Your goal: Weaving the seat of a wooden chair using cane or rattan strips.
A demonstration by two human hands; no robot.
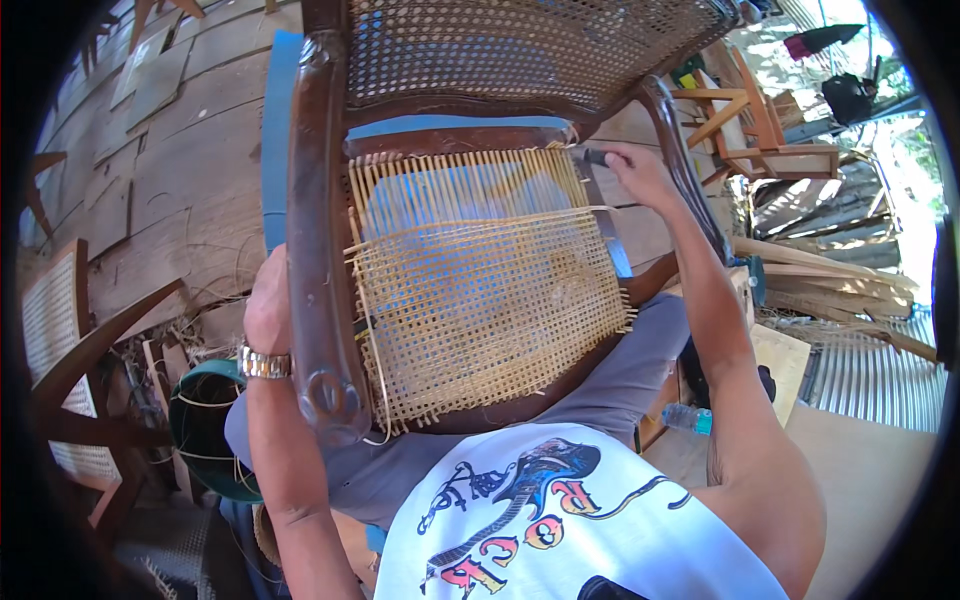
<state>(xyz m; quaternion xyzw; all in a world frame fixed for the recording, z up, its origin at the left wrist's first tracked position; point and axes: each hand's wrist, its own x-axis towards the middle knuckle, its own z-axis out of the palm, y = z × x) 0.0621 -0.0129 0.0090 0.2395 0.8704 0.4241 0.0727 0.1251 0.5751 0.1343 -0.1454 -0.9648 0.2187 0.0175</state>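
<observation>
A dark brown wooden armchair frame lies across my lap, with a half-woven cane seat facing up. Strands cross tightly over its nearer part; toward the backrest, only strands running one way show. At the seat's far right corner, my right hand is closed round a tool with a dark handle; its working end I cannot make out. My left hand, a metal watch on its wrist, rests against the outer side of the left armrest. Its fingers are hidden behind the wood.
The woven cane backrest rises beyond the seat. Left of me stand a green bucket with cane strands and another wooden chair with cane. At right are a plastic bottle, wooden chair parts and stacked timber.
</observation>
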